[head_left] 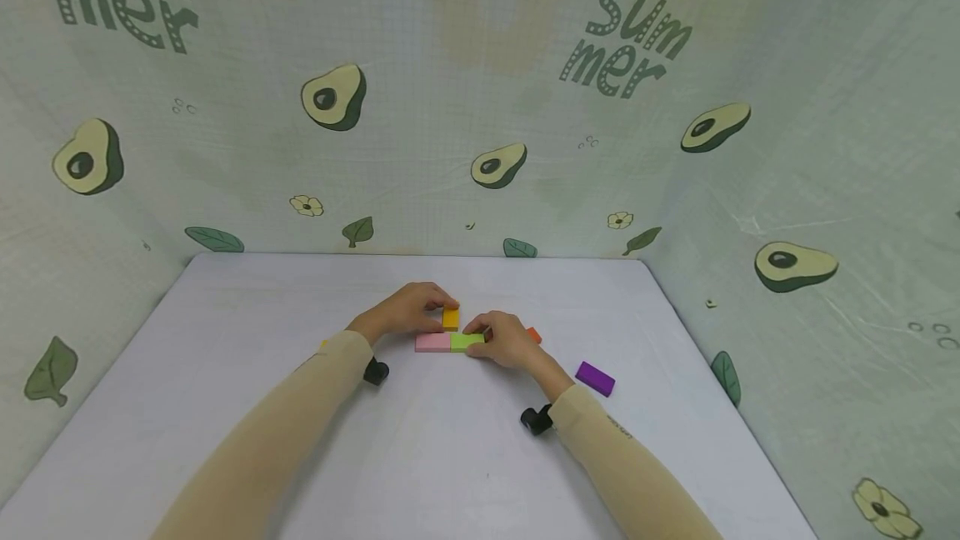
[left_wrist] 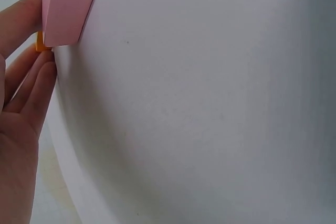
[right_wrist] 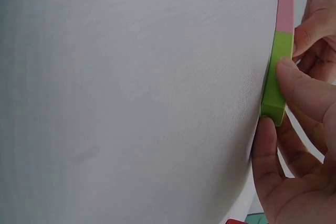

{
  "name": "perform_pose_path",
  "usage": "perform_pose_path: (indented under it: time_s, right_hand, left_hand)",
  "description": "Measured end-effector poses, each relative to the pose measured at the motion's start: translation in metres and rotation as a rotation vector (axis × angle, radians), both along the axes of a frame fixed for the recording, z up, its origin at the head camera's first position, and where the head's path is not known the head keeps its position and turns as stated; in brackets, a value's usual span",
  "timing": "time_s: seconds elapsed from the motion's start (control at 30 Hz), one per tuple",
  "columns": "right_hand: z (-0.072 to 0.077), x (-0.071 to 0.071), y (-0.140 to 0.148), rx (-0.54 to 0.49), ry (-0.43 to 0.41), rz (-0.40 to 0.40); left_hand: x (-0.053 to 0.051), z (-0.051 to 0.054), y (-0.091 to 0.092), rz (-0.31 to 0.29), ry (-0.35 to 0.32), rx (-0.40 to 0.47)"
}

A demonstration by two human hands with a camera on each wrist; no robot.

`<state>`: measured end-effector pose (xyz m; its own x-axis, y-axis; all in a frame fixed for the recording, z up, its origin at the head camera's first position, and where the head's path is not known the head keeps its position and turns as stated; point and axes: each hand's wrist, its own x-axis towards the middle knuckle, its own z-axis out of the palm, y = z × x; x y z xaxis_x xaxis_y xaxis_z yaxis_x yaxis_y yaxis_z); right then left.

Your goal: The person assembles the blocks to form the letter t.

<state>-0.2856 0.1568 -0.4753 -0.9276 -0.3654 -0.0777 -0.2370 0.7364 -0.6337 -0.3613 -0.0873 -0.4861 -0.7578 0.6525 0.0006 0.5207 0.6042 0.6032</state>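
Observation:
A pink block [head_left: 432, 343] and a light green block [head_left: 467, 342] lie end to end in a row on the white table. Behind them, my left hand [head_left: 408, 307] pinches a yellow-orange block [head_left: 451, 319]; in the left wrist view, only a sliver of that yellow-orange block [left_wrist: 40, 43] shows past the pink block [left_wrist: 68, 9]. My right hand [head_left: 510, 342] grips the green block at its right end. In the right wrist view the thumb lies on the green block [right_wrist: 273, 90], with other fingertips at its end and far side.
An orange-red block [head_left: 534, 335] sits just beyond my right hand, partly hidden. Farther right lies a purple block [head_left: 596, 378], turned at an angle. A bit of a yellow thing [head_left: 324, 343] peeks out past my left sleeve. Printed cloth [head_left: 420, 215] hangs around the table [head_left: 420, 457].

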Motion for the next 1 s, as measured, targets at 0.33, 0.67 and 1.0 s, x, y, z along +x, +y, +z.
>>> perform_pose_path:
  time_s: [0.33,0.67,1.0]
  right_hand:
    - [-0.001,0.000,0.000,0.001,0.002,0.002]
    - [-0.004,-0.002,0.001,-0.006,0.007,0.004]
    - [-0.004,-0.001,0.001,-0.011,0.005,0.005]
  left_hand:
    - [-0.002,0.003,-0.005,0.022,-0.087,0.020]
    - [-0.003,-0.001,0.000,0.138,-0.161,0.099]
    - [-0.001,-0.004,0.007,0.193,-0.142,0.093]
